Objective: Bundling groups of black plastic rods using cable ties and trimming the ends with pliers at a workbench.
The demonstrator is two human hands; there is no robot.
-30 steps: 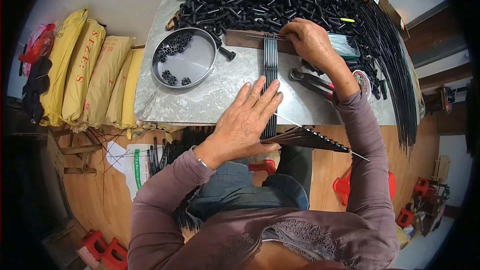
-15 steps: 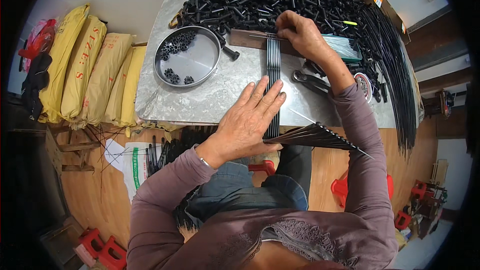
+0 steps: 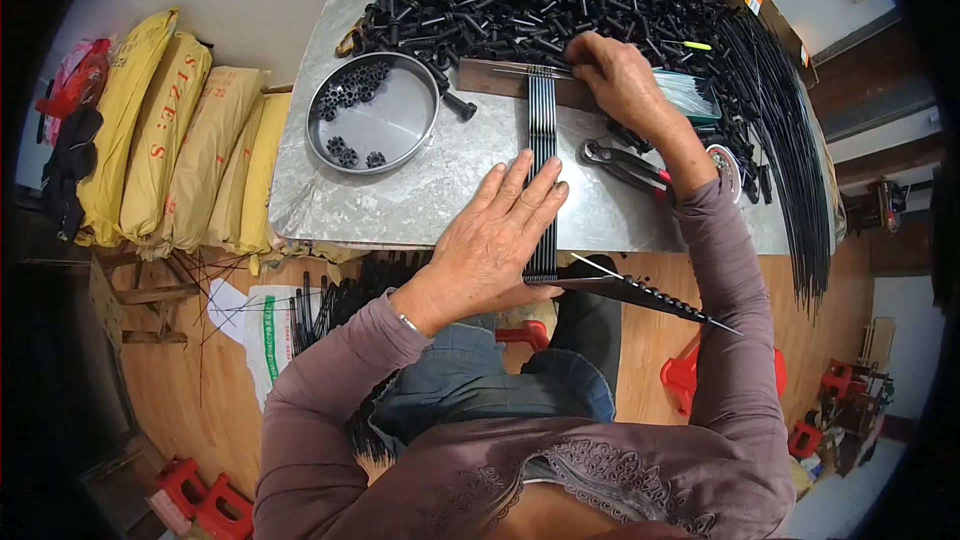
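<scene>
A row of thin dark metal rods (image 3: 541, 120) lies side by side across the table, running from a brown block (image 3: 490, 78) to the near edge. My left hand (image 3: 495, 245) rests flat over their near part, fingers stretched and slightly apart, thumb at the table edge. Across their far ends, on the block, passes a thin metal wire (image 3: 512, 71). The bent fingers of my right hand (image 3: 622, 85) close on the wire's right end; the fingertips are partly hidden. Below the edge hangs a dark fan of rods (image 3: 640, 292) with a row of beadlike ends along a thin wire.
Black pliers (image 3: 620, 162) lie beside the rods. To the left is a round metal tray (image 3: 400, 130) holding small black parts. A heap of black tubular pieces (image 3: 550, 0) covers the far table. Long black rods (image 3: 790, 160) overhang at right; yellow sacks (image 3: 150, 130) stand at left.
My right hand has moved a little to the right and toward me. The rod row has shifted slightly left, and the hanging fan has closed up and dropped. My left hand stays nearly in place.
</scene>
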